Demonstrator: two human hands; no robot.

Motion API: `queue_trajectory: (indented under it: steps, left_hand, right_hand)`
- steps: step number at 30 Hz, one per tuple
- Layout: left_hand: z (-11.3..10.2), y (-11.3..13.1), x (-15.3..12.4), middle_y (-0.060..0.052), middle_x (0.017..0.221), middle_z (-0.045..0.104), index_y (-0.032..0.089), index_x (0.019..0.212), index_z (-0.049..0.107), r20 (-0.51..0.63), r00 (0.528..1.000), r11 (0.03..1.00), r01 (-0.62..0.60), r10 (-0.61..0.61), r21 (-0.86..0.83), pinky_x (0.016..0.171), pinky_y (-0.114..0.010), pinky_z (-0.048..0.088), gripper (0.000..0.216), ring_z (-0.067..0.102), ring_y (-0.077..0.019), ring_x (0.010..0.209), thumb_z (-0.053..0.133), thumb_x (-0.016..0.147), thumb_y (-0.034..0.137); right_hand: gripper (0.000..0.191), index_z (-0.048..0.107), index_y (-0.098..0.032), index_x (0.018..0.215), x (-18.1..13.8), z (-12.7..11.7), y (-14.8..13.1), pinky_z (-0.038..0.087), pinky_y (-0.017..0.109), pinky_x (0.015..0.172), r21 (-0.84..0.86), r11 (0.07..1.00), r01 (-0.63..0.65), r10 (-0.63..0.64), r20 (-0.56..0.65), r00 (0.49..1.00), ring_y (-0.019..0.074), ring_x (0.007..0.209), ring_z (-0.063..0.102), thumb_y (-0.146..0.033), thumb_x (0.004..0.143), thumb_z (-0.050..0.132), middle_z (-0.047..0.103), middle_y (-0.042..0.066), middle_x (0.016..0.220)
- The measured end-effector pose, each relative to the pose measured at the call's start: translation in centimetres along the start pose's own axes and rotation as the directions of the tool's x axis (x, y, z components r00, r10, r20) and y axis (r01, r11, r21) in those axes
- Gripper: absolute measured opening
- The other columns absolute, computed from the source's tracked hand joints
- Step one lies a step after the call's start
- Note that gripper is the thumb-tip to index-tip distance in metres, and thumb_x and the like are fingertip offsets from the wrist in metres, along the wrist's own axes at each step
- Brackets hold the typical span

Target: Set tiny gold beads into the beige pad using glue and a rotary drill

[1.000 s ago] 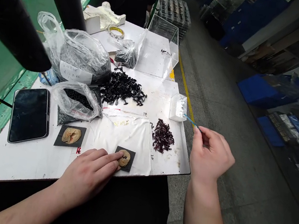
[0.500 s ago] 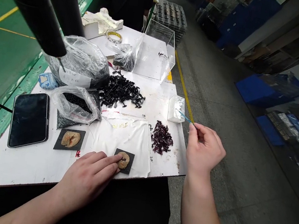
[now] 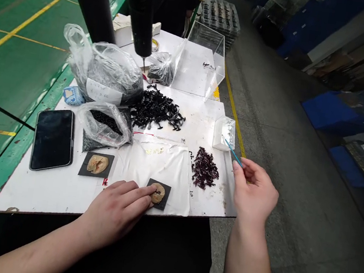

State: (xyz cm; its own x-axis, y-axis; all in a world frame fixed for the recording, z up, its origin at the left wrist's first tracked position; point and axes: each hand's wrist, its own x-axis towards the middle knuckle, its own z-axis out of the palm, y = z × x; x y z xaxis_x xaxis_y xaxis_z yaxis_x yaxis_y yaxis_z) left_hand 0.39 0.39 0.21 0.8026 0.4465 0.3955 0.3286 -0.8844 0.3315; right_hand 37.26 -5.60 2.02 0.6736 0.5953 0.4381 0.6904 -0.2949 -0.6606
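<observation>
My left hand (image 3: pixel 121 205) lies at the table's front edge, its leading fingers pressed together on a round tan clay-like piece (image 3: pixel 159 195). That piece sits on a dark square plate (image 3: pixel 162 204) on white paper. Pinched between the thumb and fingers of my right hand (image 3: pixel 256 187) is a thin blue stick (image 3: pixel 234 153). Its far tip is at the small clear box (image 3: pixel 224 134); whether it touches the contents I cannot tell. Between my hands is a pile of dark red small parts (image 3: pixel 205 169). Tiny gold bits (image 3: pixel 154 150) lie on the paper.
A second tan piece (image 3: pixel 97 165) on a dark plate is at left, beside a phone (image 3: pixel 53 140). Behind are an open bag of black grains (image 3: pixel 105 128), a black parts pile (image 3: pixel 159 108), a large bag (image 3: pixel 110 67) and a hanging electric screwdriver (image 3: pixel 140 13). A person stands beyond.
The view has shifted, moving the table rightward in the picture. My left hand stays on the tan piece. The blue stick now slants more steeply, its tip still at the clear box.
</observation>
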Motion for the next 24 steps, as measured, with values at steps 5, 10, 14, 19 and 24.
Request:
queue_trajectory:
  steps: [5,10,14,19,24]
  left_hand:
    - [-0.1,0.2,0.2,-0.007,0.143,0.081,0.020,0.110,0.073,-0.025,1.000,1.000,0.007,-0.006,0.019,0.074,-0.038,0.053,0.013,0.070,-0.0203,0.087,0.061,0.114,0.021]
    - [-0.2,0.2,0.2,-0.003,0.145,0.080,0.020,0.112,0.072,-0.040,0.999,1.000,0.006,-0.006,0.013,0.074,-0.040,0.053,0.016,0.069,-0.0211,0.089,0.057,0.114,0.019]
    - [-0.2,0.2,0.1,-0.004,0.146,0.080,0.020,0.115,0.073,-0.024,1.000,1.000,0.012,-0.012,0.022,0.075,-0.039,0.055,0.017,0.069,-0.0209,0.090,0.056,0.113,0.018]
    - [0.1,0.2,-0.1,-0.006,0.143,0.080,0.022,0.115,0.074,-0.008,1.000,0.999,0.020,-0.020,0.027,0.075,-0.038,0.055,0.017,0.070,-0.0202,0.092,0.058,0.111,0.018]
    - [0.1,0.1,-0.3,-0.007,0.146,0.079,0.021,0.112,0.073,0.002,1.000,0.999,0.001,-0.001,0.039,0.076,-0.038,0.054,0.016,0.070,-0.0198,0.092,0.058,0.108,0.019]
  right_hand:
    - [0.063,0.076,-0.021,0.144,-2.3,-1.3,-1.0,0.066,0.043,0.092,0.037,0.999,0.002,-0.002,0.017,1.000,0.0257,0.102,0.079,-0.051,0.090,0.087,0.082,0.014,0.125]
    - [0.031,0.084,-0.023,0.124,-3.5,-0.8,-6.4,0.062,0.040,0.090,-0.059,0.953,0.297,-0.299,-0.010,0.954,0.0236,0.094,0.075,-0.040,0.098,0.084,0.082,0.010,0.113]
    - [0.019,0.084,-0.025,0.113,-1.1,3.9,-11.0,0.061,0.038,0.095,0.076,0.899,0.431,-0.420,0.424,0.802,0.0220,0.095,0.077,-0.033,0.109,0.068,0.084,0.006,0.111]
    - [0.029,0.082,-0.023,0.123,2.7,11.5,-15.8,0.055,0.039,0.102,-0.047,0.841,0.538,-0.362,0.690,0.627,0.0271,0.115,0.074,-0.024,0.109,0.057,0.082,0.010,0.126]
    - [0.029,0.081,-0.021,0.113,2.9,16.0,-18.5,0.051,0.038,0.091,-0.079,0.812,0.578,-0.341,0.739,0.581,0.0285,0.102,0.072,-0.011,0.101,0.056,0.083,0.014,0.113]
